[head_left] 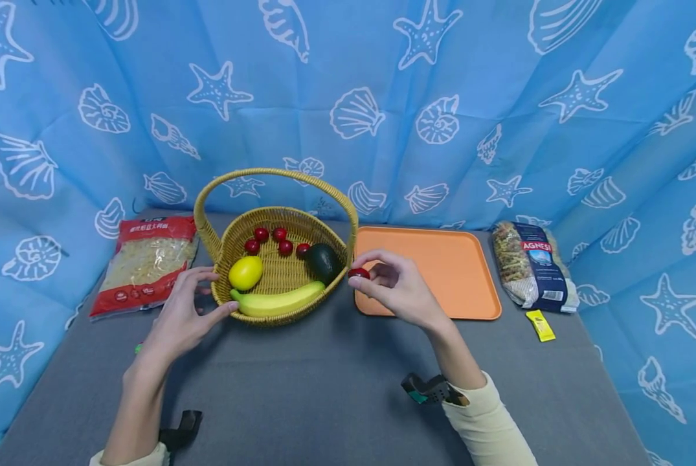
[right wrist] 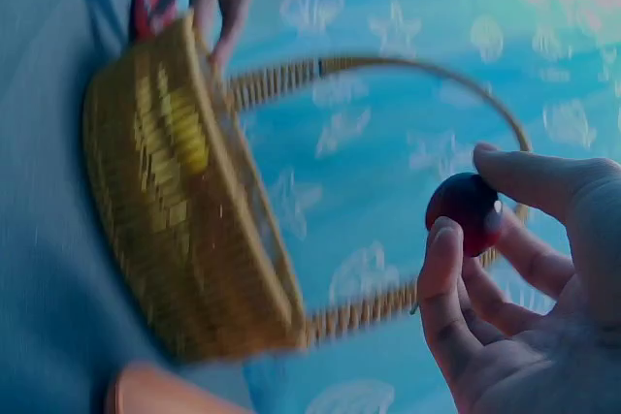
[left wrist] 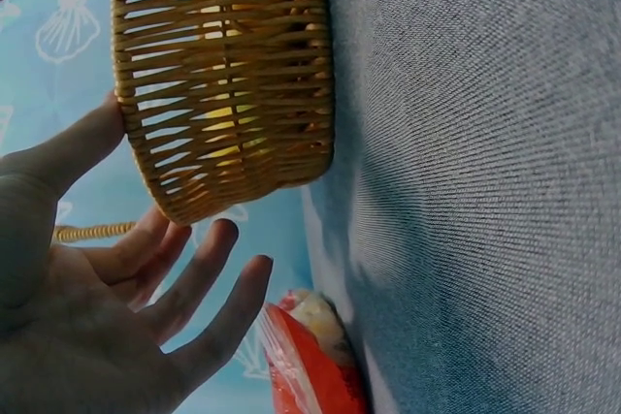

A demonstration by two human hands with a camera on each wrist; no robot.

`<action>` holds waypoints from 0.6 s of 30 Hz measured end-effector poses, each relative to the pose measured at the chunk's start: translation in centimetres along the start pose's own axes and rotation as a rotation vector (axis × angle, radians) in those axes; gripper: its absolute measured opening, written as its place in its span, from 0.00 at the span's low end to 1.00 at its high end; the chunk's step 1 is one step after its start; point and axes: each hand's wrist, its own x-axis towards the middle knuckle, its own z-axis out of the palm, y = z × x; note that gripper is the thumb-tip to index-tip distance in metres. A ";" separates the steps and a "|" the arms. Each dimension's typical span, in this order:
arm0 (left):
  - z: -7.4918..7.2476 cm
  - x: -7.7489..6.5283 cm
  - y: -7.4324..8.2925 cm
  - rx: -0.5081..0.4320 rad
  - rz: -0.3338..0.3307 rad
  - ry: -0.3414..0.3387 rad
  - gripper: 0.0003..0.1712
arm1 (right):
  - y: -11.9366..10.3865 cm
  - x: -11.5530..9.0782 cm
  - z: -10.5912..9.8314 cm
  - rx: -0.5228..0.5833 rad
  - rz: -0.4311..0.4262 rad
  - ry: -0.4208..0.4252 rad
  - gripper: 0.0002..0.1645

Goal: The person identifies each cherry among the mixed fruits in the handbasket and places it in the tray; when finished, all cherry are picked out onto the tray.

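My right hand (head_left: 395,285) pinches a dark red cherry (head_left: 359,274) between thumb and fingertips, just outside the right end of a wicker basket (head_left: 278,318). The right wrist view shows the cherry (right wrist: 466,212) close up, with the basket blurred behind. My left hand (head_left: 179,317) holds the basket's left end lightly, thumb at the front rim and index finger at the side; its other fingers spread away in the left wrist view. Inside the basket are several cherries (head_left: 285,248), a lemon (head_left: 245,273), a banana (head_left: 279,300) and a dark avocado (head_left: 323,262).
An orange tray (head_left: 441,272) lies right of the basket, partly behind my right hand. Farther right are a pasta bag (head_left: 534,265) and a small yellow packet (head_left: 540,325). A red pasta bag (head_left: 146,262) lies at left. The tall basket handle (head_left: 278,172) arches up.
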 end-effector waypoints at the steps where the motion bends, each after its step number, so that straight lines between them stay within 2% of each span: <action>1: 0.0 0.0 0.0 -0.001 -0.001 -0.001 0.44 | 0.5 -0.1 -0.5 -0.017 -0.009 0.032 0.12; 5: 0.0 0.0 0.0 -0.008 0.000 0.001 0.43 | 3.1 0.6 -2.0 -0.149 -0.005 0.136 0.14; 8: 0.1 0.0 0.0 -0.014 -0.001 0.002 0.43 | 5.3 1.6 -2.6 -0.253 0.012 0.171 0.18; 14: 0.1 0.0 0.0 -0.011 0.003 0.008 0.43 | 9.6 4.2 -3.1 -0.392 0.020 0.161 0.21; 18: 0.0 0.0 0.0 -0.018 0.000 0.009 0.43 | 11.5 6.2 -3.1 -0.370 0.072 0.099 0.22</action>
